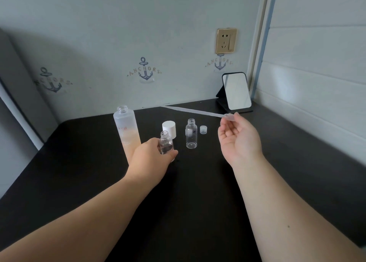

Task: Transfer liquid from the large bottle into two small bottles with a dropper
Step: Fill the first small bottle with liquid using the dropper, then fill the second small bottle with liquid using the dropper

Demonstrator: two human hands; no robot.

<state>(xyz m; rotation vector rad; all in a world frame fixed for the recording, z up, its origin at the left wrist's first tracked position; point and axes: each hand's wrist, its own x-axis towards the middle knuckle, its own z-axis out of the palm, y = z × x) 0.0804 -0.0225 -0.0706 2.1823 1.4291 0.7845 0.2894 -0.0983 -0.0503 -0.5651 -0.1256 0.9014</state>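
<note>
Black table [198,202]: bottles [191,134], caps [169,128], mirror [236,91].

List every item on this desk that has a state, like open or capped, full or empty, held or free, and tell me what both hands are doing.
Large bottle: uncapped, upright, partly filled with peach liquid.
Held small bottle: uncapped, gripped by left hand.
Standing small bottle: uncapped, upright, looks empty.
White cap: off, on desk.
Small clear cap: off, on desk.
Dropper: raised, pinched at its bulb by right hand.
Mirror: propped up.
</note>
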